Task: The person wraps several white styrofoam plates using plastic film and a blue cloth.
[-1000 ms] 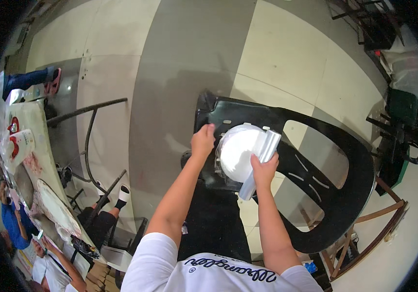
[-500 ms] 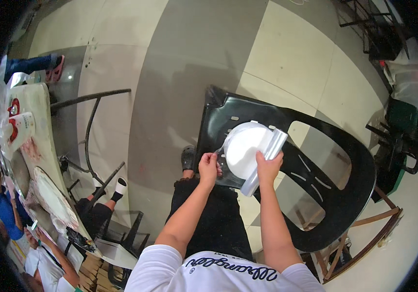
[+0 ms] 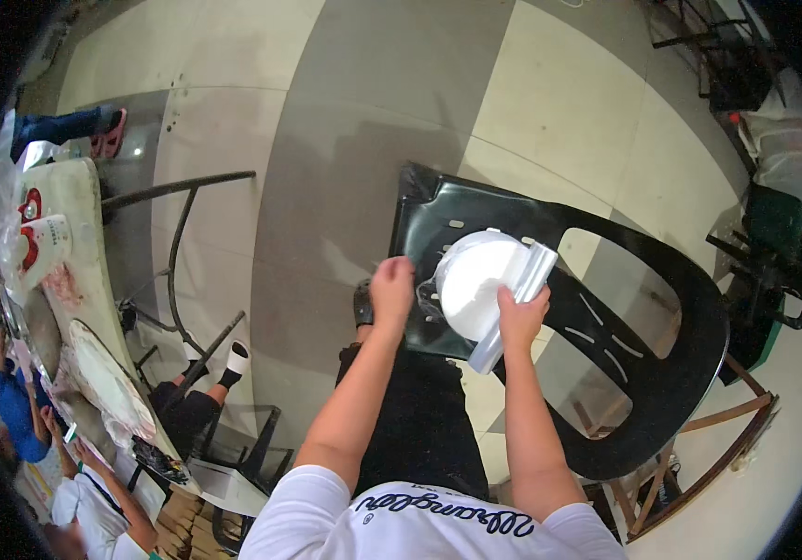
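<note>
A white round dish (image 3: 471,280) rested over the seat of a black plastic chair (image 3: 424,224), whose slotted backrest stretched away to the right. The right hand (image 3: 520,319) was wrapped around a roll of clear film (image 3: 533,271), which slanted across the dish's right side. The left hand (image 3: 391,287) was drawn into a fist just beside the seat's left edge, apart from the dish; whether it pinched any film could not be told. Some crumpled clear film (image 3: 427,297) showed at the dish's left rim, between it and that fist. Beneath lay a floor (image 3: 373,56) of grey and cream tiles. Well off to the left, a pale counter (image 3: 79,191) carried a red and white package (image 3: 46,245) and a whitish oval board (image 3: 107,383), with people seated along it. A wooden frame (image 3: 727,415) leaned at the lower right, beyond the chair's backrest.
</note>
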The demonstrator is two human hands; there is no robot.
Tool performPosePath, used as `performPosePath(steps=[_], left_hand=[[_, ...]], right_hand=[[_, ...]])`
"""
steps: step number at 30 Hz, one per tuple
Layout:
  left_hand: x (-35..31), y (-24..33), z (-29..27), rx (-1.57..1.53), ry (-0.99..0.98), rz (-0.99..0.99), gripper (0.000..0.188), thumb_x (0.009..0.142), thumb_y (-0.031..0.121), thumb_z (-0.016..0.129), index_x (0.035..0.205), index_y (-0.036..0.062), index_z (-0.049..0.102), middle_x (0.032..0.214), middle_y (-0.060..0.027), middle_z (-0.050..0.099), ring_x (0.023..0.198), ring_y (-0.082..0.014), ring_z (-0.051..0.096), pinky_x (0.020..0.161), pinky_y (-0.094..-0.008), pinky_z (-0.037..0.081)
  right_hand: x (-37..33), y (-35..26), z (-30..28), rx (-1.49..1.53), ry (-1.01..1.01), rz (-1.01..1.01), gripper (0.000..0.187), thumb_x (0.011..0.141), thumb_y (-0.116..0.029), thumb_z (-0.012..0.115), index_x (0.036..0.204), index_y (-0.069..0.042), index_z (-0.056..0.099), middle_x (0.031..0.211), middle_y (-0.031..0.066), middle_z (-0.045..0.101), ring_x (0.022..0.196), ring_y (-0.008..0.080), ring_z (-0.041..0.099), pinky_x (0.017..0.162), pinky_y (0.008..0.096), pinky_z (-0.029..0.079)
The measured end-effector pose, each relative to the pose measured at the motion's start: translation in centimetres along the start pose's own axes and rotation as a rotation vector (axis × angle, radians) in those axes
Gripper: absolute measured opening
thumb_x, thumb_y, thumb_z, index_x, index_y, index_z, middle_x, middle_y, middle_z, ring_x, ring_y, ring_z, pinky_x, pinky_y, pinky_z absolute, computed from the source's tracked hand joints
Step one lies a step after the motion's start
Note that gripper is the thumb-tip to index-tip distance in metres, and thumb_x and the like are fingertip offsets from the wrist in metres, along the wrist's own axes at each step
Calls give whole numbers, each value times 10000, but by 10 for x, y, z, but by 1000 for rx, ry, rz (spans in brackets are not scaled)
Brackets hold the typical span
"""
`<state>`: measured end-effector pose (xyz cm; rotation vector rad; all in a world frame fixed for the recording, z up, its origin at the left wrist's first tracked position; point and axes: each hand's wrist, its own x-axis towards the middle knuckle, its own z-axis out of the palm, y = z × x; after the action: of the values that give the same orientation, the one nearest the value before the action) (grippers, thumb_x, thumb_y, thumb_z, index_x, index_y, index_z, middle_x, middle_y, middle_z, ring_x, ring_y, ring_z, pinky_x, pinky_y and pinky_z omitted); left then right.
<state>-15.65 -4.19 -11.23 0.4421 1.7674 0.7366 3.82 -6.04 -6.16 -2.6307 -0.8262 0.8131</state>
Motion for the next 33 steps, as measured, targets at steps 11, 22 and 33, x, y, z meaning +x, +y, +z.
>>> performPosePath(steps=[11,22,33], left_hand=[[21,5,53,498,-2,425,256,821,294,617,824,39,589,707,-113,620,610,-265,593,566,-345,455],[51,40,17,681,75,278,341,725,342,703,801,16,641,730,-142,643,662,-257,620,607,-351,469],[-20,8,62,218,-206,511,393,944,227,374,1233,-27,456,1239,-221,492,1176,-330,459,982,-352,336]], right_hand=[[2,2,0,3,-2,-5,720,647,-284,682,1233,-23,353,1126,226,432,992,399,511,844,448,429],[1,0,1,-6,-17,22,737,651,-284,679,1254,-34,337,1141,223,423,1000,403,512,842,459,438],[2,1,0,-34,-29,33,744,652,-275,679,1262,-28,332,1133,218,425,1012,402,501,855,454,430]])
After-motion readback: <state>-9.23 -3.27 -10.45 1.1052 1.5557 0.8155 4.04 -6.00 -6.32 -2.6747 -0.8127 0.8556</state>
